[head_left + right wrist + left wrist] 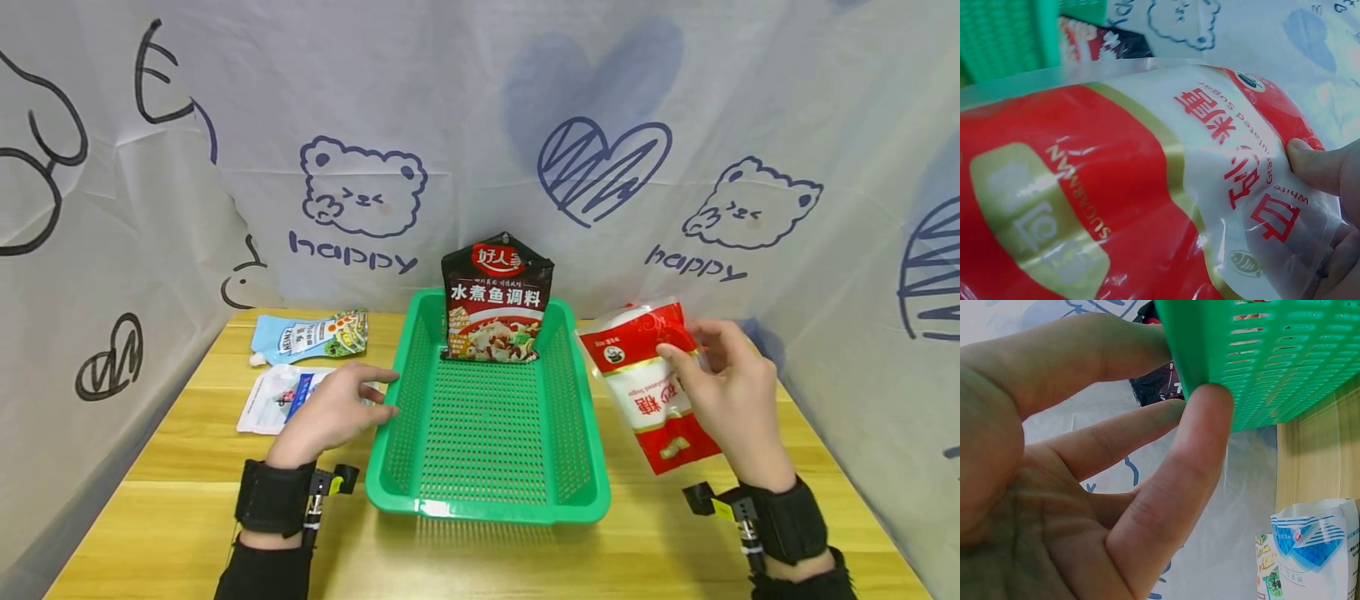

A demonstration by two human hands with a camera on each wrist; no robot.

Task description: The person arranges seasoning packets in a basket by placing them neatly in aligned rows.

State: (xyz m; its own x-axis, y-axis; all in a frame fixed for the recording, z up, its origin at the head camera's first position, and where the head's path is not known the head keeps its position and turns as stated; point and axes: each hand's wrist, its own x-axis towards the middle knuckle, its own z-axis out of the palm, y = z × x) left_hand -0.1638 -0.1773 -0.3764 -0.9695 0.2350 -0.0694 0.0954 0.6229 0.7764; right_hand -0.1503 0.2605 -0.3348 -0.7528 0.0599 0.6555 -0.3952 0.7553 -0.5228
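Head view: SUGARMAN white granulated sugar bag [637, 392] is in my right hand [731, 392], thumb across its printed face near the edge at 3 o'clock, fingers behind; a pinch grip, confirmed in the right wrist view. Key relation, by my judgement: the bag sits just beside the green perforated basket [510, 510], at the basket's 3 o'clock, so the basket lies toward 9 o'clock from bag and right hand. Bag's long axis tilts, running roughly 11 to 5 o'clock, whereas the basket's runs 12 to 6. Right hand is plainly the nearer one to the bag; the basket's full width stands between it and my left hand [337, 408]. Left hand: fingers spread and loosely extended, tips at the basket's 9 o'clock rim, nothing carried. Whether the bag's 10 o'clock corner touches the basket, I cannot tell. Basket contents: one boiled-fish seasoning packet [495, 300], black and red, propped upright at 12 o'clock, its top above the rim. Outside, on the wooden table [187, 517]: Heinz spouted pouch [315, 335] at the basket's 10 o'clock, lying flat, cap toward 8; white-and-blue bag [262, 404] at 9 o'clock, partly hidden behind my left hand, its label not fully legible.
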